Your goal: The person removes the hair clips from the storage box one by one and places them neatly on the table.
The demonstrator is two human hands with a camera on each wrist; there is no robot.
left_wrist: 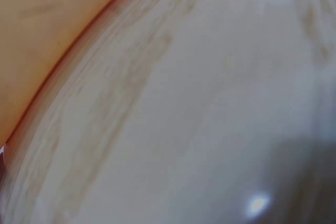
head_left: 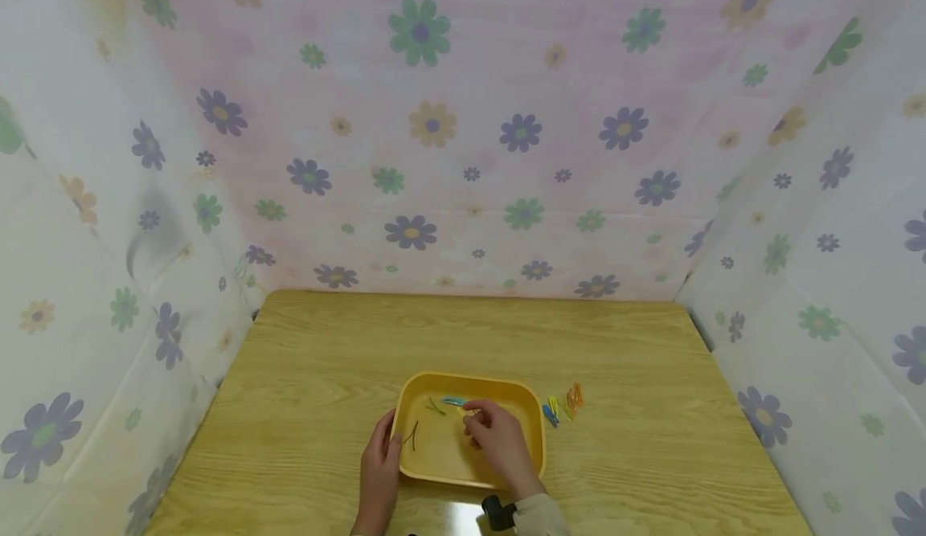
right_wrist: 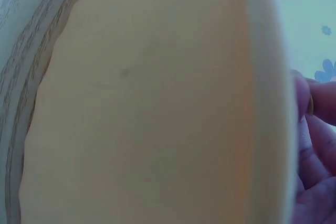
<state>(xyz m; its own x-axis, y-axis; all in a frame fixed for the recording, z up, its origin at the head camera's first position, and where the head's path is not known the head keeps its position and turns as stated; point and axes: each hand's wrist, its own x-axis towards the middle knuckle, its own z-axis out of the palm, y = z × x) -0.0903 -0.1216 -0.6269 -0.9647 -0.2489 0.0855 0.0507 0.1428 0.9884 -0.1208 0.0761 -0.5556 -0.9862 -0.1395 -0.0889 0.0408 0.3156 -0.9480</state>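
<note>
A yellow plastic tray (head_left: 448, 472) lies near the table's front edge. My left hand (head_left: 381, 460) grips its left wall, with the thumb at the rim. Inside the tray my right hand (head_left: 495, 439) has its fingers bent, and a thin yellow clip (right_wrist: 310, 106) shows between thumb and finger in the right wrist view. Just left of those fingertips are a blue clip (head_left: 453, 401) and a slim green clip (head_left: 436, 407). A dark V-shaped clip (head_left: 415, 436) lies close to the left wall. The left wrist view shows only the tray's outer wall and the tabletop.
Right of the tray, small clips sit on the wooden table (head_left: 637, 439) in colour groups: blue clips (head_left: 551, 415), yellow clips (head_left: 553, 406) and orange clips (head_left: 575, 397). Flower-patterned sheets (head_left: 470, 222) enclose the table at the back and both sides.
</note>
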